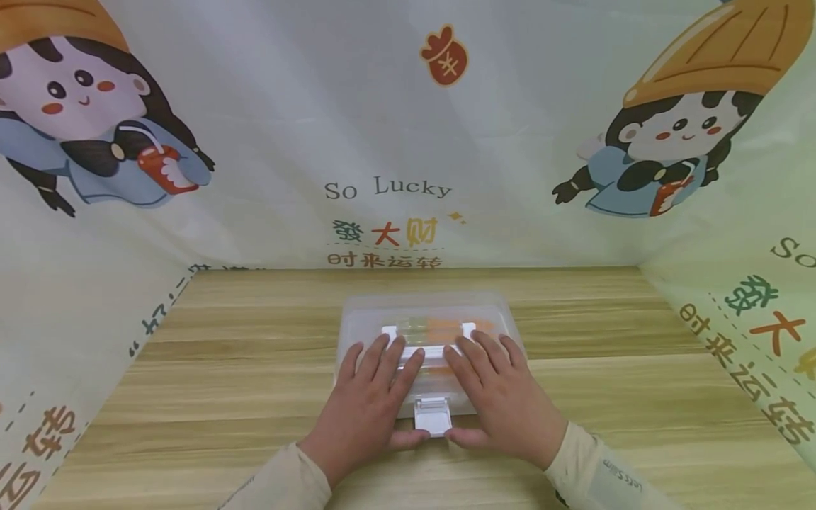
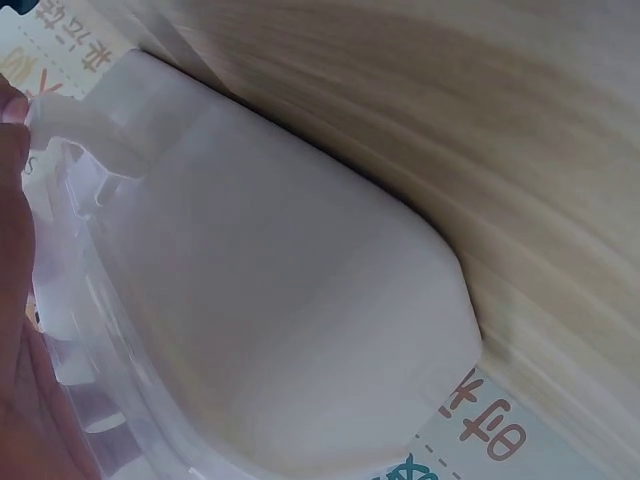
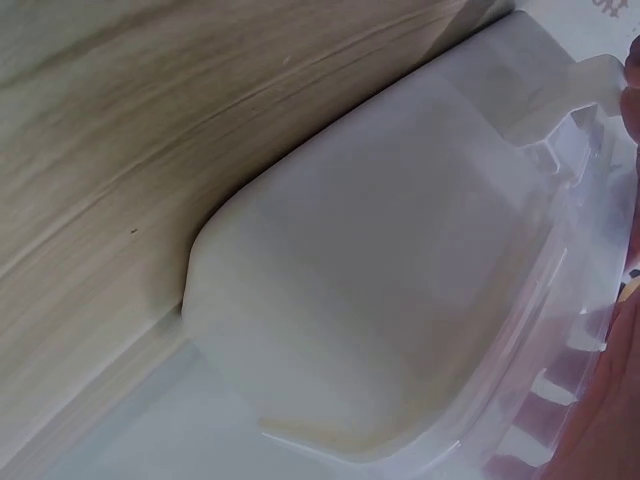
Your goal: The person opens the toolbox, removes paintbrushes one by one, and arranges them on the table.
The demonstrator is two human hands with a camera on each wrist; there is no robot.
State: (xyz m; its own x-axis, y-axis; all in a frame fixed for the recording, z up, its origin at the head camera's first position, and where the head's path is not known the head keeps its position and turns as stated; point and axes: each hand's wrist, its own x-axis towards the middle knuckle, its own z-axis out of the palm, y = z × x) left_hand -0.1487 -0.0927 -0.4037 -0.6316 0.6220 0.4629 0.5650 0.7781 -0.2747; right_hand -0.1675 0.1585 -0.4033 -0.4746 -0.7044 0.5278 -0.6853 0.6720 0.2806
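Note:
A translucent plastic storage box with a white carrying handle on its lid sits on the table. Blurred green and orange shapes show through the lid. At the near side, a white latch sticks outward from the box; the left wrist view also shows this latch standing away from the wall. My left hand rests on the lid's left half with fingers spread and fairly straight, its thumb touching the latch's edge. On the right half, my right hand lies likewise, thumb at the latch's other side.
The wood-grain table extends around the box. A printed cloth hangs at the back and both sides, bordering the tabletop.

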